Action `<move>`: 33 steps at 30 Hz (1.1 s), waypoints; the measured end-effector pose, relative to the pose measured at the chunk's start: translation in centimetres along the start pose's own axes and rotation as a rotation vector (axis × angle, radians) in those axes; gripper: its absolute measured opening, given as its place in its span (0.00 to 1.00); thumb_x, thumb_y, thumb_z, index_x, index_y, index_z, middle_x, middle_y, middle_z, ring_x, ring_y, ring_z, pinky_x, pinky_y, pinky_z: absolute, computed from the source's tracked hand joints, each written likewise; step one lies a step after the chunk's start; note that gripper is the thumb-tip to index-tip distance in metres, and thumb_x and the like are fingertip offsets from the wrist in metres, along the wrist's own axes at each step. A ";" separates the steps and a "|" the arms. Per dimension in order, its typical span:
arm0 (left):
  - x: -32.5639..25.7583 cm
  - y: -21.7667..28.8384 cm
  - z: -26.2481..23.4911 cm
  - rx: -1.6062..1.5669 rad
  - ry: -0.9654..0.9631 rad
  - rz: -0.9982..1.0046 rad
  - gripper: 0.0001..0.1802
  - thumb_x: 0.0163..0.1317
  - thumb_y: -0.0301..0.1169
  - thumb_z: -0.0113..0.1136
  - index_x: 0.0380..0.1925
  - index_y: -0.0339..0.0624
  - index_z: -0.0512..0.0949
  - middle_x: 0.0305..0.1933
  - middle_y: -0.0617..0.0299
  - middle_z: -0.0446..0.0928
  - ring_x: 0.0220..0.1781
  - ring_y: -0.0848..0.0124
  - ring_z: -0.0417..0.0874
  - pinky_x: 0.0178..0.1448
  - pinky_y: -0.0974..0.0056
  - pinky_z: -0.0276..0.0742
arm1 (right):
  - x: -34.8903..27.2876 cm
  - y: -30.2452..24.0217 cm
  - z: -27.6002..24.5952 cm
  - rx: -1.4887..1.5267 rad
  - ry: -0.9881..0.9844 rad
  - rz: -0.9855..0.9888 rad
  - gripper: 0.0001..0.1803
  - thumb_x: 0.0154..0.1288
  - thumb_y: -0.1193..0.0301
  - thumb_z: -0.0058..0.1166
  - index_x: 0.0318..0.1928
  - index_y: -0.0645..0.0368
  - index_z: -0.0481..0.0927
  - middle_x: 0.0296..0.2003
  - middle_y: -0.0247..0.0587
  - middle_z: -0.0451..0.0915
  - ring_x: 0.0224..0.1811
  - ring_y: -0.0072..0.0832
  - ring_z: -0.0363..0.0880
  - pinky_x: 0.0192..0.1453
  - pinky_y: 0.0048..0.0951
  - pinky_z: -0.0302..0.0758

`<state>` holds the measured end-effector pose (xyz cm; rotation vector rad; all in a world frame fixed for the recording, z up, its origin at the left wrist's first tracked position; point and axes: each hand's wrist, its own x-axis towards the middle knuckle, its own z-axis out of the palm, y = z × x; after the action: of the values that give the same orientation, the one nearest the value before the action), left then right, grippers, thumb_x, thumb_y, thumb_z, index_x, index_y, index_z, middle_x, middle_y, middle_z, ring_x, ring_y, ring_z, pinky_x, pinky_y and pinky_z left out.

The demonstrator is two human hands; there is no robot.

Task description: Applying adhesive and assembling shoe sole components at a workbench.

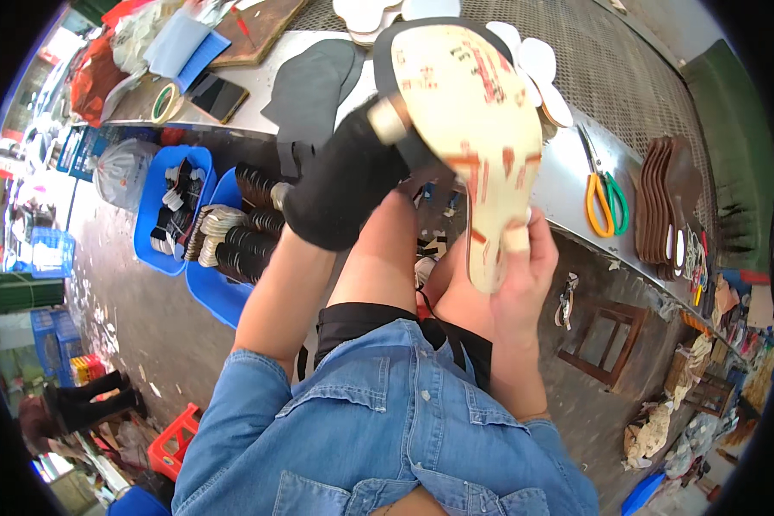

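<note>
A cream shoe insole (464,103) with red and black marks is raised over my lap, its wide end away from me. Dark grey sheet material (390,64) shows along its far rim. My left hand (346,168), in a black glove with pale wrapping on a bare digit, closes on the insole's left edge. Around the narrow near end, my right hand (525,267) is bare, with pale wrapping on a finger. The fingers behind the insole are hidden. Beyond my left hand, dark grey sole-shaped pieces (310,90) lie on the bench.
Scissors (606,193) with orange and green handles rest on the metal bench (568,163), left of stacked brown insoles (662,202). White sole pieces (537,69) lie beyond. A phone (218,96) and tape roll (167,102) are left. Blue baskets (172,262) with shoe parts stand below.
</note>
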<state>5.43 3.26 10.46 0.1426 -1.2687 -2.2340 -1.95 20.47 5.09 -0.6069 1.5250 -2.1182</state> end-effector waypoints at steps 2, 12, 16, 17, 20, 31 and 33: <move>-1.0 -2.9 -1.9 0.060 0.077 -0.132 0.16 0.61 0.27 0.53 0.49 0.32 0.72 0.48 0.56 0.76 0.47 0.68 0.78 0.53 0.64 0.74 | 0.6 -1.0 0.9 0.053 -0.013 0.021 0.11 0.68 0.66 0.47 0.42 0.62 0.72 0.34 0.32 0.77 0.32 0.13 0.74 0.35 0.15 0.71; -3.6 -4.0 -1.2 -0.047 0.227 -0.187 0.16 0.61 0.25 0.50 0.50 0.32 0.70 0.47 0.54 0.75 0.48 0.67 0.78 0.50 0.64 0.76 | 0.6 0.1 2.1 0.181 -0.055 0.093 0.08 0.69 0.70 0.47 0.39 0.62 0.72 0.30 0.30 0.76 0.28 0.09 0.70 0.30 0.13 0.66; -3.8 -3.8 -0.9 -0.060 0.244 -0.192 0.17 0.60 0.25 0.52 0.50 0.34 0.70 0.47 0.55 0.75 0.47 0.68 0.78 0.50 0.66 0.75 | 0.5 0.1 2.1 0.175 -0.061 0.123 0.08 0.69 0.69 0.46 0.38 0.62 0.72 0.29 0.30 0.76 0.28 0.09 0.70 0.31 0.13 0.67; -3.8 -3.7 -0.7 -0.051 0.229 -0.164 0.17 0.60 0.25 0.52 0.50 0.34 0.71 0.47 0.55 0.76 0.47 0.68 0.78 0.49 0.66 0.75 | 0.4 0.0 2.3 0.168 -0.049 0.130 0.08 0.68 0.69 0.47 0.38 0.62 0.72 0.29 0.30 0.76 0.28 0.10 0.70 0.30 0.13 0.67; -3.5 -3.2 0.0 -0.054 0.229 -0.167 0.17 0.60 0.26 0.53 0.50 0.35 0.71 0.47 0.56 0.76 0.47 0.69 0.78 0.50 0.66 0.75 | 0.4 0.0 2.3 0.129 -0.033 0.147 0.08 0.68 0.69 0.47 0.38 0.63 0.72 0.29 0.30 0.76 0.28 0.10 0.70 0.30 0.14 0.67; -2.9 -3.4 0.0 0.082 0.104 -0.237 0.17 0.55 0.24 0.63 0.46 0.34 0.77 0.42 0.59 0.80 0.43 0.72 0.80 0.47 0.67 0.77 | 4.7 -2.6 -1.1 0.135 -0.172 -0.067 0.18 0.59 0.77 0.54 0.50 0.69 0.71 0.41 0.40 0.79 0.43 0.21 0.78 0.47 0.22 0.73; -2.9 -4.1 0.0 0.254 0.148 -0.105 0.16 0.55 0.24 0.63 0.46 0.34 0.77 0.41 0.59 0.81 0.43 0.73 0.80 0.46 0.67 0.76 | 5.7 -2.5 -0.9 0.285 -0.425 0.021 0.21 0.58 0.79 0.54 0.53 0.71 0.69 0.47 0.44 0.78 0.50 0.25 0.76 0.55 0.26 0.71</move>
<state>6.13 6.33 6.57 0.4722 -1.4870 -2.0952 -7.28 18.45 7.68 -0.8620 0.9755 -1.9785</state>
